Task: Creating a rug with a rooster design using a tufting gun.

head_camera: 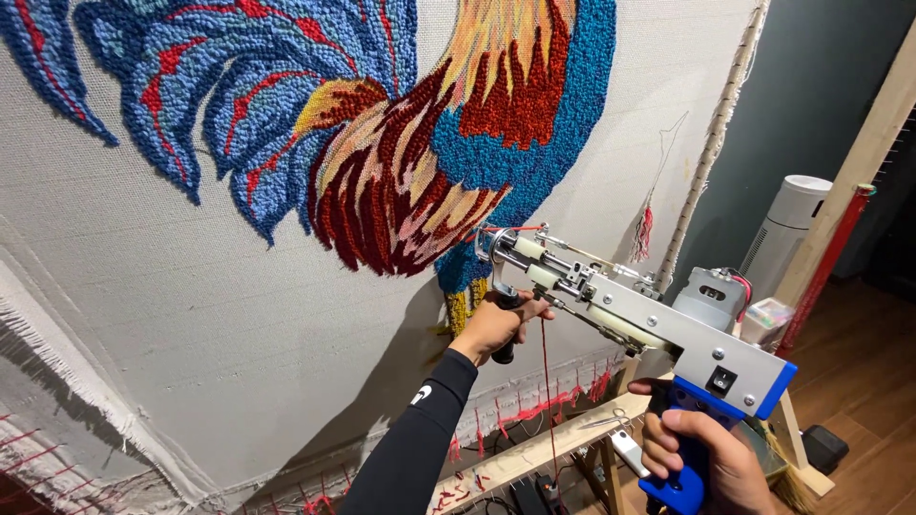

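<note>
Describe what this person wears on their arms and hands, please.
The left arm wears a tight black long sleeve to the wrist, with a small white mark on the forearm. The left hand and right hand are bare: no gloves. Little of the right arm shows.

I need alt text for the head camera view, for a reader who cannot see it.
A person presses a tufting gun against a stretched cloth bearing a tufted rooster design in blue, red and orange. The left hand holds the front handle, and the right hand holds the blue rear grip.
</note>
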